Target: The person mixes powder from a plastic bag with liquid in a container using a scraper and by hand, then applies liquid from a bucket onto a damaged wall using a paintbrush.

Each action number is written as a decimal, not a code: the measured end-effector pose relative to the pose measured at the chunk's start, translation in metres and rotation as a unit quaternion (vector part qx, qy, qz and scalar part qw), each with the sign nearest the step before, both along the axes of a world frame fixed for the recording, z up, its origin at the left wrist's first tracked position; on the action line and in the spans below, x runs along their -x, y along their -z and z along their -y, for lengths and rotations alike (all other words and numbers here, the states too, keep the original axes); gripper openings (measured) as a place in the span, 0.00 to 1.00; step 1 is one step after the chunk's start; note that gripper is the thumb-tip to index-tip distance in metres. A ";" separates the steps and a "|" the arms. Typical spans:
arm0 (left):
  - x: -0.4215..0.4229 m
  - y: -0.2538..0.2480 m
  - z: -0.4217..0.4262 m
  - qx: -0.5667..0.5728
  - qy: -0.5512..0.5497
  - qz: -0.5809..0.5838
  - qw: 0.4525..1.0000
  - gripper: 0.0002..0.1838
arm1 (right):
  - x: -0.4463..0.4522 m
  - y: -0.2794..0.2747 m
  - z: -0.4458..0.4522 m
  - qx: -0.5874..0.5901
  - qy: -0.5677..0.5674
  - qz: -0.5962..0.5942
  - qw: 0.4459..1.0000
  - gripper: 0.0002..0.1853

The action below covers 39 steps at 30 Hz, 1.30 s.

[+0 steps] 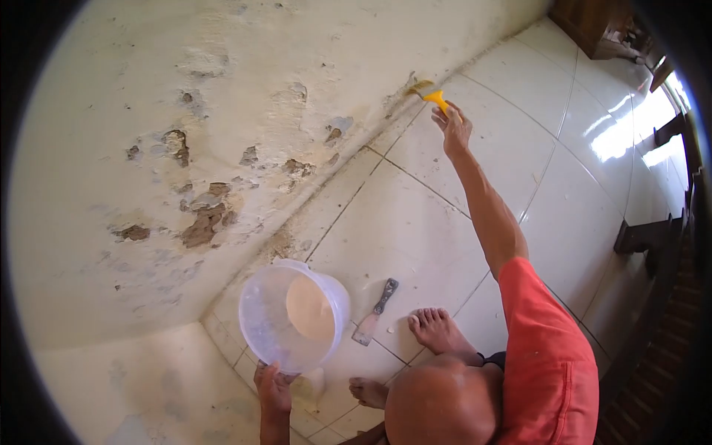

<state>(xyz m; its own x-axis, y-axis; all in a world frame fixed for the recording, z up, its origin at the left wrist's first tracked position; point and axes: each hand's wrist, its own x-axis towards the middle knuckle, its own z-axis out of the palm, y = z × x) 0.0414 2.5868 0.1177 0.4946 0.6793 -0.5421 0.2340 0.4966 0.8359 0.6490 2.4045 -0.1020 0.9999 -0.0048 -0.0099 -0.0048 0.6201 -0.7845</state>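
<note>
My right hand (pixel 454 130) is stretched far forward, fingers closed around a yellow-handled scraper (pixel 436 98). The tool's wide head rests against the foot of the wall, where it meets the floor; its edge is too small to see clearly. At the lower left, my left hand (pixel 274 387) grips the rim of a translucent white bucket (pixel 337 297). The bucket leans with its mouth turned towards me, and a round tan area shows inside it. A second scraper (pixel 377 311), dark-handled with a worn blade, lies on the tiles between the bucket and my foot.
The cream wall (pixel 245 89) has flaking paint and several brown bare patches (pixel 204 222). Debris lies along the wall's base on the white tiled floor (pixel 386 222). My bare foot (pixel 441 331) is near the scraper. Dark wooden furniture (pixel 593 26) stands at the upper right.
</note>
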 end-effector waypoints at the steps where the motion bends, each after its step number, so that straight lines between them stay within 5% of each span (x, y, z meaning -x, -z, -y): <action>1: 0.000 0.002 0.000 -0.002 -0.001 0.003 1.000 0.26 | 0.004 -0.008 -0.002 0.015 0.005 -0.002 1.000 0.21; 2: 0.000 0.002 0.001 -0.001 -0.003 0.005 1.000 0.26 | 0.014 -0.012 0.002 0.016 0.004 0.000 1.000 0.21; 4: -0.005 -0.002 0.006 -0.022 -0.004 0.001 1.000 0.22 | 0.033 -0.019 0.017 0.099 -0.242 0.043 0.964 0.21; 6: 0.001 0.005 -0.002 -0.012 0.001 -0.002 1.000 0.24 | 0.019 -0.016 0.016 0.089 -0.202 0.053 0.974 0.22; 8: 0.005 0.006 -0.004 -0.005 0.007 0.001 1.000 0.26 | 0.005 -0.023 0.004 -0.014 0.014 -0.016 1.000 0.22; 10: 0.003 0.006 -0.006 -0.009 0.029 0.005 1.000 0.25 | 0.026 -0.025 -0.007 0.040 -0.097 0.059 0.993 0.21; 12: 0.001 0.005 -0.003 -0.015 0.015 0.000 1.000 0.25 | 0.049 -0.041 -0.003 0.022 -0.221 -0.007 0.975 0.21; 16: -0.001 0.002 0.000 -0.008 0.001 -0.009 1.000 0.23 | 0.030 -0.010 0.003 -0.088 -0.037 -0.035 0.995 0.21; 20: -0.002 0.006 -0.004 -0.004 -0.011 -0.002 1.000 0.23 | 0.048 -0.016 0.008 0.000 -0.239 -0.026 0.971 0.21; 23: -0.004 0.003 0.000 -0.014 0.021 0.016 1.000 0.22 | 0.032 -0.003 0.002 -0.006 0.000 0.003 1.000 0.22; 28: -0.007 0.000 0.001 -0.019 0.002 -0.017 1.000 0.23 | 0.059 0.018 -0.018 0.057 -0.219 0.009 0.974 0.23; 30: -0.004 -0.002 0.001 -0.024 0.008 -0.013 1.000 0.23 | 0.051 0.017 -0.010 -0.017 -0.104 -0.005 0.994 0.21; 34: -0.018 -0.022 0.011 -0.025 0.036 0.002 0.999 0.22 | 0.021 0.008 -0.019 0.031 0.030 -0.038 0.998 0.20; 39: -0.008 -0.005 0.004 -0.011 -0.005 -0.013 1.000 0.21 | 0.083 -0.041 -0.012 0.137 -0.226 0.020 0.964 0.23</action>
